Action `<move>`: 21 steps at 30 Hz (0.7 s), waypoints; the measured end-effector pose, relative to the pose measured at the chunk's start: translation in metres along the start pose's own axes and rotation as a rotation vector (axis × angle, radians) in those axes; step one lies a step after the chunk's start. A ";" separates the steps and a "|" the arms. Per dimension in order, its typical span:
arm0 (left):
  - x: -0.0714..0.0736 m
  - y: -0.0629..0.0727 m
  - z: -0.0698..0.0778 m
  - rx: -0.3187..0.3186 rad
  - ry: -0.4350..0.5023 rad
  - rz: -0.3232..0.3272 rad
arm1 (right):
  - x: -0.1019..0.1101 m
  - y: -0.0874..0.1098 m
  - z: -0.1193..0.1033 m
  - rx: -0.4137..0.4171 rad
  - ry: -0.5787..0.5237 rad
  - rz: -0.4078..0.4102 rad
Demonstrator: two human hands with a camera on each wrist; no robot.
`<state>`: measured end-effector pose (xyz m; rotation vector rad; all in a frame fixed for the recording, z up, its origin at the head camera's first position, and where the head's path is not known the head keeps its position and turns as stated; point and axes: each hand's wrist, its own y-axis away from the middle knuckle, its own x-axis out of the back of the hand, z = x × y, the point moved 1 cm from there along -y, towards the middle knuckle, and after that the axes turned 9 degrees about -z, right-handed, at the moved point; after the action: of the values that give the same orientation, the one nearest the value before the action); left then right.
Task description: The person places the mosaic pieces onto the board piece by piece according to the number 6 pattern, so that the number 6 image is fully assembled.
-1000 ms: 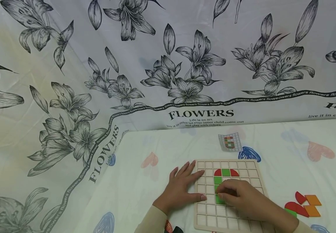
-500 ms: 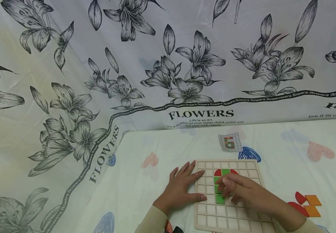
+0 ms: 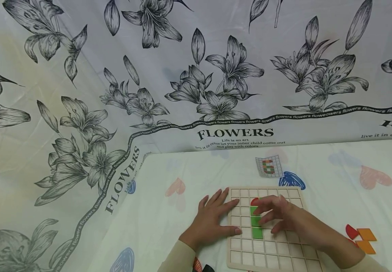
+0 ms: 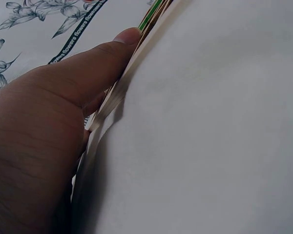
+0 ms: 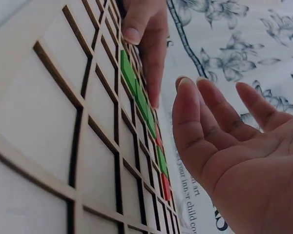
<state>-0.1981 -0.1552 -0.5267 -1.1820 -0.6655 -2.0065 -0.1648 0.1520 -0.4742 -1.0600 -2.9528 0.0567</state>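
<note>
A wooden grid board (image 3: 240, 257) lies on the table. Three green square tiles (image 3: 255, 221) stand in one column of it, with a red curved tile (image 3: 254, 201) above them. In the right wrist view, the row past the column shows a red tile (image 5: 165, 187) beside another green one. My left hand (image 3: 212, 218), fingers spread, rests on the board's left edge; its thumb (image 4: 105, 63) lies along that edge in the left wrist view. My right hand (image 3: 286, 215) hovers over the board with loosely bent fingers and holds nothing, hiding part of the top row.
Right of the board lie two orange tiles (image 3: 366, 234) and a red tile (image 3: 351, 231), with another red piece partly behind the right forearm. A small printed pattern card (image 3: 269, 166) lies beyond the board. A dark object (image 3: 208, 268) shows at the bottom edge.
My right hand has let go at the lowest green tile in the column, lifted away, and its fingers have loosened. It now covers the right part of the top row. The left hand stays put.
</note>
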 end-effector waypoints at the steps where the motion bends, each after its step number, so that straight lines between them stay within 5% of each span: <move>1: 0.000 0.000 0.000 0.000 0.001 0.002 | 0.002 0.001 -0.001 -0.001 -0.003 -0.002; 6: 0.001 0.000 0.001 0.006 0.001 -0.002 | 0.011 0.008 -0.004 0.035 -0.039 -0.028; 14: 0.001 0.001 0.000 0.008 0.008 0.002 | 0.028 0.021 0.004 0.221 -0.112 -0.150; 21: 0.000 0.000 0.000 0.008 0.010 -0.002 | 0.043 0.043 0.008 0.171 -0.120 -0.123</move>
<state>-0.1980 -0.1557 -0.5268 -1.1665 -0.6688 -2.0082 -0.1712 0.2123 -0.4837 -0.8813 -3.0426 0.3778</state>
